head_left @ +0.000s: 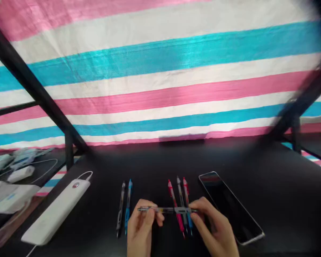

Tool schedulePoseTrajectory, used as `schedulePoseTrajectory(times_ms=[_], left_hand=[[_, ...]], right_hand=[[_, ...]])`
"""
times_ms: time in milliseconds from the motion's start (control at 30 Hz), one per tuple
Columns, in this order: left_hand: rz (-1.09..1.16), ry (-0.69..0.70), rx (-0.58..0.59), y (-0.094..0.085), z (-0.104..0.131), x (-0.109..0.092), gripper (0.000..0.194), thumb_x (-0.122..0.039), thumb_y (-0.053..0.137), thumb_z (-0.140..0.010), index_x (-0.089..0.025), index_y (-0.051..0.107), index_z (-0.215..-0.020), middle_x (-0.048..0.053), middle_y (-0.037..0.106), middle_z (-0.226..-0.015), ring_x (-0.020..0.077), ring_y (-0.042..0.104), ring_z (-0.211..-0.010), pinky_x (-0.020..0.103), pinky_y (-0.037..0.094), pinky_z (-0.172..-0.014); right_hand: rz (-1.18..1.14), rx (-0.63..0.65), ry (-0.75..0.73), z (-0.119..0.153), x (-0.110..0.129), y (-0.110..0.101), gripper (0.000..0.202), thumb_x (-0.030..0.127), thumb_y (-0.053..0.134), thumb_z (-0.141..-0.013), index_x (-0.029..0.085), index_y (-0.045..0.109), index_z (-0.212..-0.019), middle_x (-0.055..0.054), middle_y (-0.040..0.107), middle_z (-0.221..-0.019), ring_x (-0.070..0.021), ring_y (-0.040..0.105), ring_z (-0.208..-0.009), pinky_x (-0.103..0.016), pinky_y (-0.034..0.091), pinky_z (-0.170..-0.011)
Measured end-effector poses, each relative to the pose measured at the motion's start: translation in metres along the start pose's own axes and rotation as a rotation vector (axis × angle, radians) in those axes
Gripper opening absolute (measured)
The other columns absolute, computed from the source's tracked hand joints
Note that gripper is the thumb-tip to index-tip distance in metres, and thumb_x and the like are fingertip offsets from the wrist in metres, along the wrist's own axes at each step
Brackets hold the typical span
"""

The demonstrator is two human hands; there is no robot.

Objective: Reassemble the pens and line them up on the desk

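Observation:
Both my hands hold one clear-barrelled pen [167, 210] crosswise just above the black table [155, 160]. My left hand [141, 230] pinches its left end and my right hand [215, 230] grips its right end. Under the held pen lie three pens [179, 205] side by side, two with red caps and one grey. To the left of my left hand lie a grey pen [120, 210] and a blue pen [128, 205], parallel to each other.
A dark smartphone [230, 207] lies face up right of my right hand. A white power bank [57, 212] with a cable lies at the left. More white devices [10, 171] sit on a side table. A striped pink, white and blue cloth [160, 71] hangs behind, with black frame bars [34, 89].

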State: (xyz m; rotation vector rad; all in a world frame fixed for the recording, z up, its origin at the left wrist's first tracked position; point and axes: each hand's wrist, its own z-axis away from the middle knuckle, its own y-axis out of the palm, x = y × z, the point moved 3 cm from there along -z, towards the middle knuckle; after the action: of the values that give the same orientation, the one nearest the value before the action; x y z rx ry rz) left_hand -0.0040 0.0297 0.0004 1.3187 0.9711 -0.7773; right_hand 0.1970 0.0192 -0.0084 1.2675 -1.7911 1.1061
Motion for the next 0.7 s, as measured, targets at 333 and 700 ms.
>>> schedulePoseTrajectory(times_ms=[333,700], left_hand=[[-0.011,0.004,-0.042,0.003,0.001,-0.003,0.026,-0.044,0.08,-0.084,-0.018,0.073,-0.083,0.001,0.066,-0.067,0.015,0.059,-0.059,0.027,0.046,-0.062],[-0.016,0.011,-0.057,0.002,0.001,-0.004,0.026,-0.044,0.08,-0.084,-0.019,0.074,-0.082,0.001,0.066,-0.068,0.0148,0.059,-0.06,0.027,0.047,-0.062]], right_hand=[[-0.078,-0.011,0.025,-0.006,0.008,-0.004,0.01,0.025,0.062,-0.098,0.027,0.067,-0.106,-0.004,0.07,-0.101,-0.0193,0.066,-0.085,-0.025,0.051,-0.073],[-0.15,0.051,0.187,-0.002,0.001,-0.002,0.018,0.036,0.055,-0.102,0.024,0.067,-0.096,-0.003,0.066,-0.09,-0.0199,0.061,-0.083,-0.026,0.047,-0.074]])
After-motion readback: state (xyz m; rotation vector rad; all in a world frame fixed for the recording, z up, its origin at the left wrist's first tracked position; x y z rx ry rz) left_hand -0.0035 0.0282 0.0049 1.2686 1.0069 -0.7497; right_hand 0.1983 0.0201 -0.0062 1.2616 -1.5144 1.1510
